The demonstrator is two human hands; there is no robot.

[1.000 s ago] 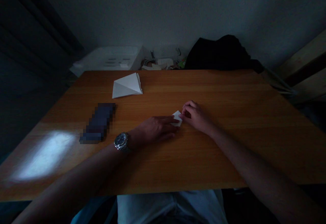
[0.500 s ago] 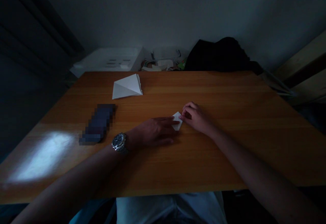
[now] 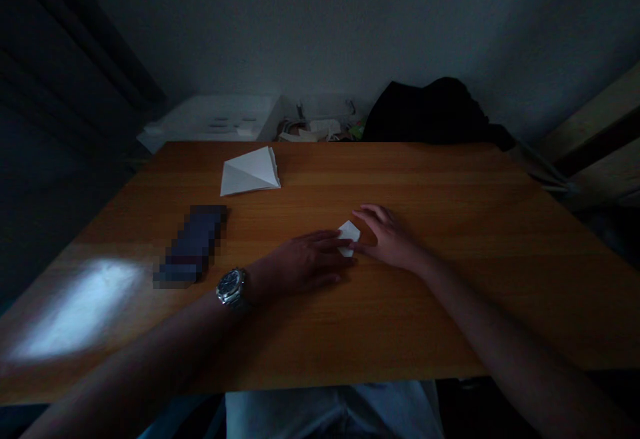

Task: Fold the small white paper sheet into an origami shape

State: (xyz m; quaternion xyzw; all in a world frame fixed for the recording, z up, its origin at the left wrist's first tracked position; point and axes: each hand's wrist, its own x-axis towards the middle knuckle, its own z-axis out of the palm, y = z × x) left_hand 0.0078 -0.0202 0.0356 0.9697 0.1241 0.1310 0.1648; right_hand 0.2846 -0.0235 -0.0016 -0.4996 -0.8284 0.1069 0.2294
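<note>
The left hand (image 3: 313, 260), fingers spread, presses the small white folded paper (image 3: 349, 234). The right hand (image 3: 385, 236), thumb and fingers apart, touches its right edge.

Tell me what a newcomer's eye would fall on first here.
Probably the bright patch of light on the left of the table. Next, the folded white paper near the far edge, then the small paper near the middle, with the left hand partly over it and the right hand at its edge.
</note>
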